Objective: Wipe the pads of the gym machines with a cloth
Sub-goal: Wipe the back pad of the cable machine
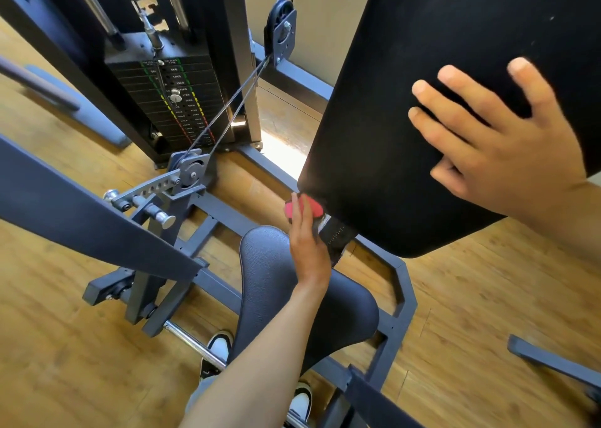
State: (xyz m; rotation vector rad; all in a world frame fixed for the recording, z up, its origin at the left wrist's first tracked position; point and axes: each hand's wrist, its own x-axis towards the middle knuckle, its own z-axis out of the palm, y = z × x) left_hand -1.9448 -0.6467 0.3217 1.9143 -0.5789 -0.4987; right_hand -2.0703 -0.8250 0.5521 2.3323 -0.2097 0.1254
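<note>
Two hands share the job: the left hand point(305, 232) pinches the pink cloth point(304, 207) at the back pad's point(422, 102) lower edge, above the seat point(292, 297), while the right hand point(507, 138) lies spread on the pad. Best to brace there and wipe firmly along the rim. Weight stack point(175, 102) labels show kilogram figures, too blurred to read.

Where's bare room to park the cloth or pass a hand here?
Free: the seat pad right of the left forearm, and floor left of the frame. On the back pad, the upper area above the right hand is bare. Crowded: the pad's lower corner, where the left hand holds the red cloth near the bracket, and the cables by the weight stack.
</note>
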